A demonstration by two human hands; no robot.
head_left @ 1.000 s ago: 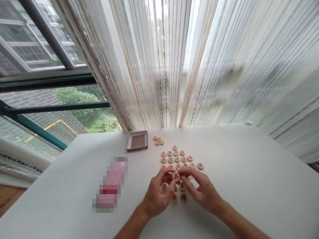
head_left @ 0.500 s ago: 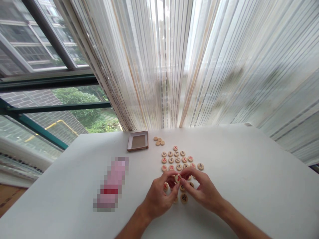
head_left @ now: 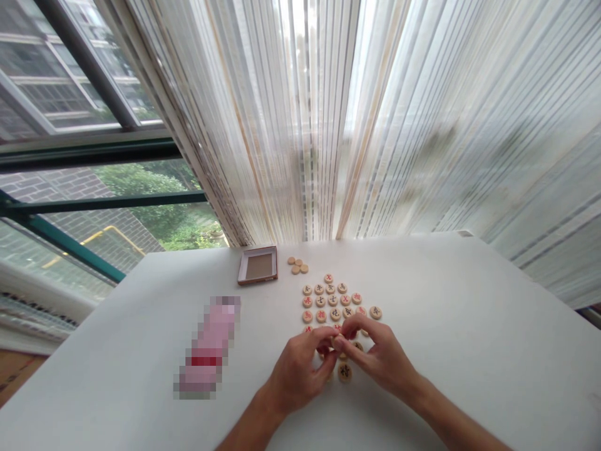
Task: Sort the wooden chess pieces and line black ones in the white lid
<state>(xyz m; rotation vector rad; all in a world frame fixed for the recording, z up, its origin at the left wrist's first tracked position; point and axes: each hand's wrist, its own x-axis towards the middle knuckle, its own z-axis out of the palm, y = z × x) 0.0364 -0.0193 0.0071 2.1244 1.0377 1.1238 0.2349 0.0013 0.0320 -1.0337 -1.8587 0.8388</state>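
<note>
Between the fingertips of my left hand [head_left: 303, 369] and my right hand [head_left: 382, 354], a round wooden xiangqi piece [head_left: 337, 342] is held tilted above the others. Its marked face is mostly turned from view. Under and beyond the fingers, xiangqi pieces with red or black characters lie in rows on the white table; a black-marked piece [head_left: 335, 314] sits in one row, and a red-marked piece [head_left: 328, 278] lies alone at the far end. Nearest me is another black-marked piece [head_left: 345, 372]. My hands partly cover several pieces in the near rows.
A shallow open box [head_left: 241, 275] stands at the table's [head_left: 469, 338] far side, with several blank-looking wooden discs [head_left: 298, 263] beside it. To the left lies a pixelated pink object [head_left: 213, 341]. Striped sheer curtains [head_left: 291, 156] hang behind the table, beside a window at left.
The held piece has turned in my fingers: its red character faced me before and is now mostly out of sight. Both hands stay nearly in place. The view has shifted slightly.
</note>
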